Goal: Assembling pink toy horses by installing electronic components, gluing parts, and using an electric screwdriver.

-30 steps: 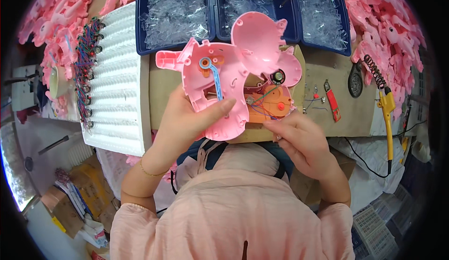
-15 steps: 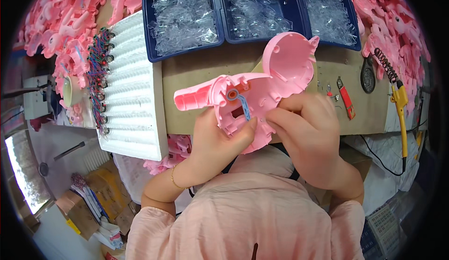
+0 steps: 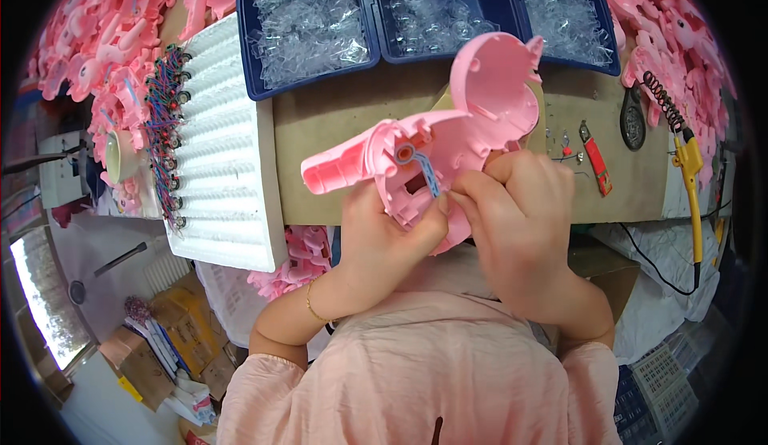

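Observation:
I hold a pink plastic toy shell (image 3: 472,109) over the brown work board (image 3: 336,125), its hollow inner side turned up. My left hand (image 3: 384,237) grips the shell from below, thumb on its lower edge. My right hand (image 3: 520,213) covers the shell's lower right part, and its fingertips pinch at a thin blue strip (image 3: 424,174) that runs down from a small grey and orange ring. The parts under my right hand are hidden.
Three dark blue trays (image 3: 312,25) of clear plastic pieces stand at the back. A white ribbed foam block (image 3: 220,157) with coloured wires along its edge lies left. Heaps of pink toy parts (image 3: 96,45) flank both sides. A yellow-handled soldering iron (image 3: 692,181) and red clip lie right.
I have turned and tilted the pink shell and brought it lower and closer. My right hand has moved up over its lower right part, hiding the orange inner board seen earlier.

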